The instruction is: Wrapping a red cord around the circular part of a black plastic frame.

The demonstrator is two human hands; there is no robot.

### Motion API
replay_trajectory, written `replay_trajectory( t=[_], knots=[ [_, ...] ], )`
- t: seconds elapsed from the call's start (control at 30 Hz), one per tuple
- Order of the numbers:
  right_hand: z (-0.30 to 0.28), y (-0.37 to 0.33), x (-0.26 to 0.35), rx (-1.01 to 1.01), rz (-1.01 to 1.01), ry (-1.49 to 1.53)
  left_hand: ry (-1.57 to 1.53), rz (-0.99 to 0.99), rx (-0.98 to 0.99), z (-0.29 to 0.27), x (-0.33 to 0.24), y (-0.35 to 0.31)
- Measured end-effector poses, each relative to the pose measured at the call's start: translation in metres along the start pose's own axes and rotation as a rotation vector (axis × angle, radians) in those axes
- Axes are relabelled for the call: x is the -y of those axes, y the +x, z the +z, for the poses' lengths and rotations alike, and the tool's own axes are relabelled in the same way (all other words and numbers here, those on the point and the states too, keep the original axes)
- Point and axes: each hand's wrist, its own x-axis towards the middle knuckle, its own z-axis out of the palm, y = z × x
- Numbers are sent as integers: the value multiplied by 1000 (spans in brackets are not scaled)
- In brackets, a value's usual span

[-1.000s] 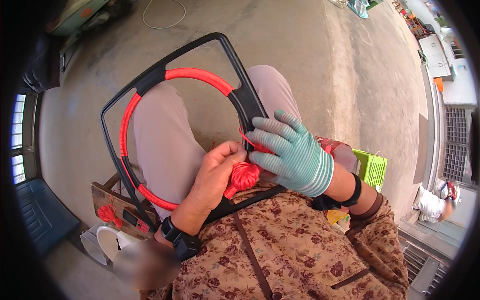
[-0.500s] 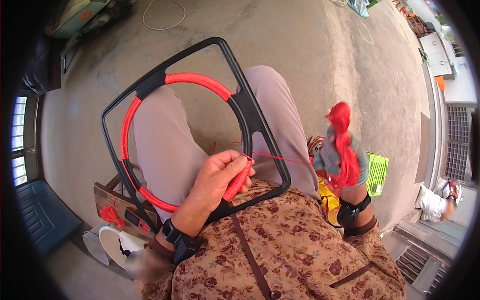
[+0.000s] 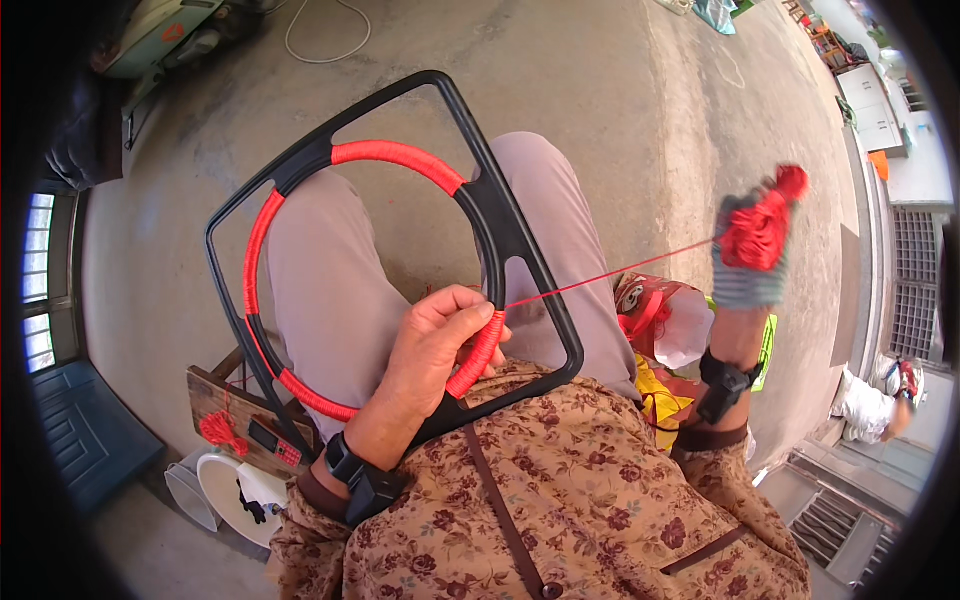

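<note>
Across my lap lies a black frame (image 3: 515,235) with a round inner ring, parts of it wound in red cord. My left hand (image 3: 432,345) is closed on the ring's near right part, thumb and fingers pinching the end of a red wrapped section (image 3: 478,362). Out to the right, my right hand (image 3: 748,288), in a grey striped glove and slightly blurred, grips a bundle of red cord (image 3: 757,232). From that bundle a thin red strand (image 3: 620,270) runs taut over the frame's outer bar to the ring beside my left thumb.
At lower left a wooden stool (image 3: 203,388) holds another red cord bundle (image 3: 220,430) and a mobile phone (image 3: 270,440). Below it stands a white basin (image 3: 222,497). Right of my knees are a red bag (image 3: 640,305), a yellow bag (image 3: 658,405) and a bright green item (image 3: 768,350).
My right hand has swung outward to the right and up with the cord bundle, drawing out a longer strand. The left hand stays on the ring, and the frame has barely moved.
</note>
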Motion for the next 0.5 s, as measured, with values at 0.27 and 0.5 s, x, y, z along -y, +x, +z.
replay_trajectory(
  t=[0.27,0.5],
  knots=[
    [130,-7,-88,579,39,-1361,98,92,-75,0,6,-3],
    [171,-15,-133,1405,-870,-1790,517,451,-167,-10,20,5]
  ],
)
